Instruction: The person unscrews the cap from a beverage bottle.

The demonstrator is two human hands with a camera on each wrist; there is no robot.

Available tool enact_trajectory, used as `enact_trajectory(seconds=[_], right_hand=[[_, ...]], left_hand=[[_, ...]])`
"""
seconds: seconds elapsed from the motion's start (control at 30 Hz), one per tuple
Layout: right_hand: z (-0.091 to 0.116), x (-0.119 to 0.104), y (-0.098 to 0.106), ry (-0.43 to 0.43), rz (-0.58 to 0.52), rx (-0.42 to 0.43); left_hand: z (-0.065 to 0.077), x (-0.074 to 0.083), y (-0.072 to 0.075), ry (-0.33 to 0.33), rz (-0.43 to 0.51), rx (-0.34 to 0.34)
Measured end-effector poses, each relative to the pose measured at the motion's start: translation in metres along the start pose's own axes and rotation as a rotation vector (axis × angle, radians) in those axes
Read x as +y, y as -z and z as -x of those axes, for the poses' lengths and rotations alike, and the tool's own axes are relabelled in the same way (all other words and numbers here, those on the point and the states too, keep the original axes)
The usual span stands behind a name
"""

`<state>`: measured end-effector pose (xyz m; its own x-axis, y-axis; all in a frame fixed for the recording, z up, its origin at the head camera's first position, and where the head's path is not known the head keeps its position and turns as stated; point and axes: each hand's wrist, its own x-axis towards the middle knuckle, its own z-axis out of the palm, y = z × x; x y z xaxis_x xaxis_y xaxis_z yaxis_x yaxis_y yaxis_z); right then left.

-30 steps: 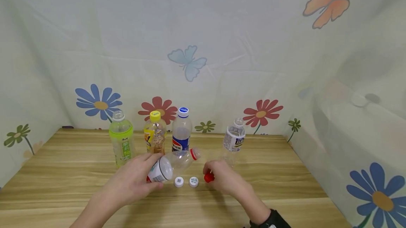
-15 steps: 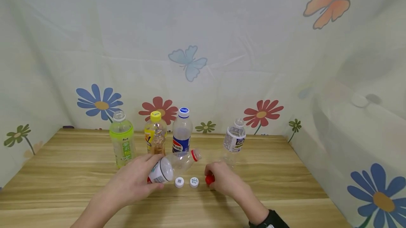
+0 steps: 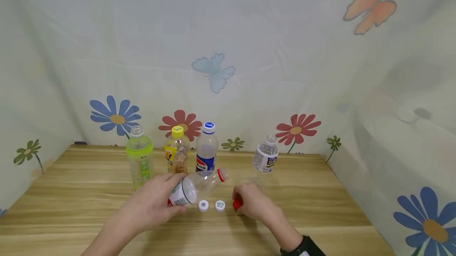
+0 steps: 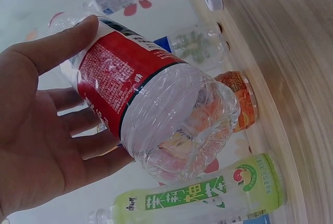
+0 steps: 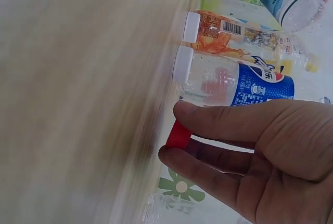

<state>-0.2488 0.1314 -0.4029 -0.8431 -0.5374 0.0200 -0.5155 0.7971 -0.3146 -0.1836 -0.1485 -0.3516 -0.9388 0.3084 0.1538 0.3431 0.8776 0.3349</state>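
Observation:
My left hand (image 3: 153, 202) grips a clear plastic bottle (image 4: 127, 86) with a red and white label. The bottle is tilted on its side, its uncapped mouth with a red ring pointing right and away. Between thumb and fingers, my right hand (image 3: 254, 204) pinches a red bottle cap (image 5: 179, 134) at the table surface. Two white caps (image 3: 203, 205) lie on the table between the hands. Right behind the tilted bottle stand a blue-capped bottle with a blue label (image 3: 206, 149) and a yellow-capped bottle (image 3: 177, 151).
A green-labelled bottle without a cap (image 3: 139, 155) stands at the left, near my left hand. Another uncapped clear bottle (image 3: 265, 157) stands behind my right hand. The wooden table (image 3: 310, 224) ends at a flower-patterned curtain (image 3: 249, 58).
The view has shifted slightly. Both hands keep their holds on the bottle and the red cap, with barely any movement over the table.

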Motion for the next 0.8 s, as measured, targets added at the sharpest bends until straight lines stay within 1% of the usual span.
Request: enact_trajectory(seconds=[0.13, 0.2, 0.47, 0.6, 0.8], right_hand=[[-0.0019, 0.0010, -0.0031, -0.009, -0.018, -0.033], [-0.0029, 0.0016, -0.0046, 0.001, -0.013, -0.040], [-0.0060, 0.0020, -0.0052, 0.062, 0.040, -0.013], [-0.0070, 0.0029, -0.0056, 0.061, 0.043, -0.022], [-0.0054, 0.0035, -0.0038, 0.032, -0.005, -0.042]], left_hand=[[-0.0010, -0.0007, -0.0004, 0.003, 0.014, -0.013], [-0.0012, -0.0009, -0.0010, 0.002, 0.015, -0.012], [-0.0011, -0.0017, -0.0015, -0.024, -0.004, 0.004], [-0.0010, -0.0015, -0.0007, -0.025, -0.003, 0.000], [-0.0006, 0.0002, -0.0009, -0.023, 0.008, -0.012]])
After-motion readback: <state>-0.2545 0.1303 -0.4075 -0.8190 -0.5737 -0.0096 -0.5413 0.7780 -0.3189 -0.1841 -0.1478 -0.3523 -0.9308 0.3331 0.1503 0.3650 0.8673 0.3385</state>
